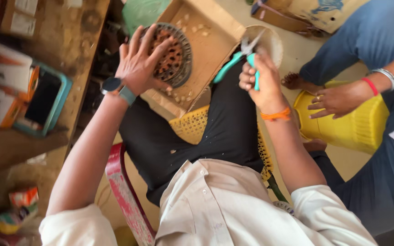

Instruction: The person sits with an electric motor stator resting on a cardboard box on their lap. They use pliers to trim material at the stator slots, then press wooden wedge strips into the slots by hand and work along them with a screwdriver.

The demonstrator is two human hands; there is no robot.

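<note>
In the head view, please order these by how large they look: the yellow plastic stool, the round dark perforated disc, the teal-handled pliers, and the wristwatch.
Largest to smallest, as seen:
1. Yellow plastic stool
2. Round dark perforated disc, partly covered by the left hand
3. Teal-handled pliers in the right hand, partly hidden
4. Wristwatch

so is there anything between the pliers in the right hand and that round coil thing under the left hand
Nothing visible blocks it. The right hand holds the teal-handled pliers just right of the round coil, which the left hand steadies. Between them lie only the cardboard box's floor and its edge.
</note>
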